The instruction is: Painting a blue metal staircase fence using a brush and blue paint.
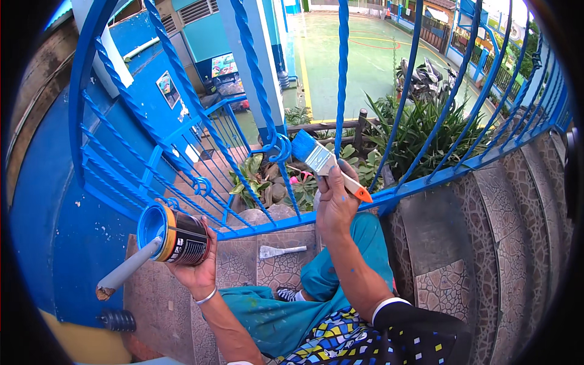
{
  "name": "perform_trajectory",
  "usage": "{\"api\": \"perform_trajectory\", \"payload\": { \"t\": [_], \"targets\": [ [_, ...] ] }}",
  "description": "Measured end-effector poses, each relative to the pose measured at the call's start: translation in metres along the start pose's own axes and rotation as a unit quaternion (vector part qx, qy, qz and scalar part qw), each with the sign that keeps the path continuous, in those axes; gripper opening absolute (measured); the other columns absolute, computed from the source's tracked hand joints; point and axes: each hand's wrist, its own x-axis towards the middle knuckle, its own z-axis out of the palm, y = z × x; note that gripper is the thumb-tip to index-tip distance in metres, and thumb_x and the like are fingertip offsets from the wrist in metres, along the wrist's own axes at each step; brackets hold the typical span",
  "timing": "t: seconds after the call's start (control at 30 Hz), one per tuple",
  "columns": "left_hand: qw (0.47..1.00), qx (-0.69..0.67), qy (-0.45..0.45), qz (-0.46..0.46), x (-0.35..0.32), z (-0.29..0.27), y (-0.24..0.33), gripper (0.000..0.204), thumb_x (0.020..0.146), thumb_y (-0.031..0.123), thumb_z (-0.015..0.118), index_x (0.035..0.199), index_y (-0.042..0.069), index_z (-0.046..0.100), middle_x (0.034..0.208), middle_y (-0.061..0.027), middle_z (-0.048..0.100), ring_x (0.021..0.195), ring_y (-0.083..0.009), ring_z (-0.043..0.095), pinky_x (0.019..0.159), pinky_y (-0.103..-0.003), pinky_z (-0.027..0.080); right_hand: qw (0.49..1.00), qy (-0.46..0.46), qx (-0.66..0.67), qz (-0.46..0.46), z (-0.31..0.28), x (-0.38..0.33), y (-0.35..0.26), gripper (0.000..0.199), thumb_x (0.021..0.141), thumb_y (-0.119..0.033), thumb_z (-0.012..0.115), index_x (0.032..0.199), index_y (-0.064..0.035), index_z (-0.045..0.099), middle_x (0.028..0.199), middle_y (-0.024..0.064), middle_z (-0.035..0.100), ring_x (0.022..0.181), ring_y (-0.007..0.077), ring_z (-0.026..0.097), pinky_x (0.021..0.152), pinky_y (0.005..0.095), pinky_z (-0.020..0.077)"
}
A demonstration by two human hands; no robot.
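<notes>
My left hand [198, 272] is wrapped round a dark-labelled paint can [190, 237], tilted with its mouth toward the left. Blue paint coats the inside, and a grey stick [131, 267] with a worn end juts out of it. In my right hand [336, 204] is a paintbrush [316, 157], gripped by its pale, orange-tipped handle. Its bristles are covered in blue paint and point up and left, near a curl on the blue railing [342, 79]. Whether they touch the metal, I cannot tell. Blue specks mark my right hand and forearm.
A pale flat tool [283, 250], scraper or brush, lies on the stone-patterned step [234, 264] by my legs. More curved steps [493, 213] are on the right. Beyond the railing are plants [426, 137], motorcycles [429, 79] and a green court [365, 67]. A blue wall [42, 213] curves along the left.
</notes>
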Motion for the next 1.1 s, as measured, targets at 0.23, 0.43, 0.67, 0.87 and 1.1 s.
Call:
{"api": "perform_trajectory", "payload": {
  "t": [0.23, 0.43, 0.67, 0.87, 1.1],
  "targets": [
    [1.0, 0.008, 0.009, 0.004, -0.001, 0.0, -0.002, 0.077, 0.09, 0.054, 0.064, 0.154, 0.013, 0.049, 0.152, -0.0188, 0.053, 0.142, -0.0492, 0.043, 0.113, -0.065, 0.04, 0.991, 0.041, 0.124, 0.02, -0.004, 0.006, 0.019, 0.039, 0.104, -0.019, 0.066, 0.134, -0.0033, 0.049, 0.126, 0.0158, 0.065, 0.117, 0.0256, 0.068, 0.099, 0.04, 0.0612],
    [1.0, 0.024, 0.004, 0.012, 0.001, -0.005, 0.002, 0.077, 0.091, 0.053, 0.064, 0.154, 0.013, 0.049, 0.153, -0.0194, 0.051, 0.143, -0.0493, 0.042, 0.113, -0.065, 0.039, 0.992, 0.03, 0.123, -0.001, -0.001, 0.002, 0.017, 0.038, 0.105, -0.022, 0.064, 0.135, -0.0039, 0.05, 0.128, 0.0162, 0.065, 0.119, 0.0259, 0.068, 0.103, 0.0413, 0.0594],
    [0.999, 0.021, 0.021, 0.016, -0.001, 0.001, 0.0, 0.076, 0.09, 0.052, 0.066, 0.153, 0.013, 0.049, 0.153, -0.019, 0.052, 0.143, -0.0491, 0.042, 0.113, -0.065, 0.04, 0.995, 0.01, 0.098, -0.002, 0.008, -0.003, 0.021, 0.037, 0.105, -0.018, 0.065, 0.134, -0.0009, 0.051, 0.126, 0.0162, 0.065, 0.115, 0.0251, 0.068, 0.1, 0.0399, 0.0609],
    [1.0, 0.013, 0.023, 0.017, -0.001, 0.002, 0.001, 0.074, 0.09, 0.052, 0.067, 0.153, 0.015, 0.051, 0.153, -0.0151, 0.054, 0.143, -0.0492, 0.041, 0.113, -0.066, 0.039, 1.0, 0.004, 0.015, 0.025, -0.007, -0.004, 0.01, 0.035, 0.101, -0.012, 0.07, 0.129, 0.0028, 0.056, 0.12, 0.0164, 0.066, 0.109, 0.0233, 0.07, 0.09, 0.0359, 0.0625],
    [1.0, 0.003, 0.016, 0.019, 0.0, 0.002, 0.002, 0.076, 0.089, 0.052, 0.068, 0.152, 0.014, 0.051, 0.152, -0.0181, 0.052, 0.143, -0.0499, 0.041, 0.113, -0.067, 0.039, 0.989, -0.025, -0.129, -0.067, -0.007, -0.002, -0.021, 0.034, 0.099, -0.014, 0.074, 0.122, 0.0076, 0.062, 0.102, 0.0108, 0.069, 0.081, 0.0099, 0.061, 0.068, 0.0257, 0.0505]
  ]
}}
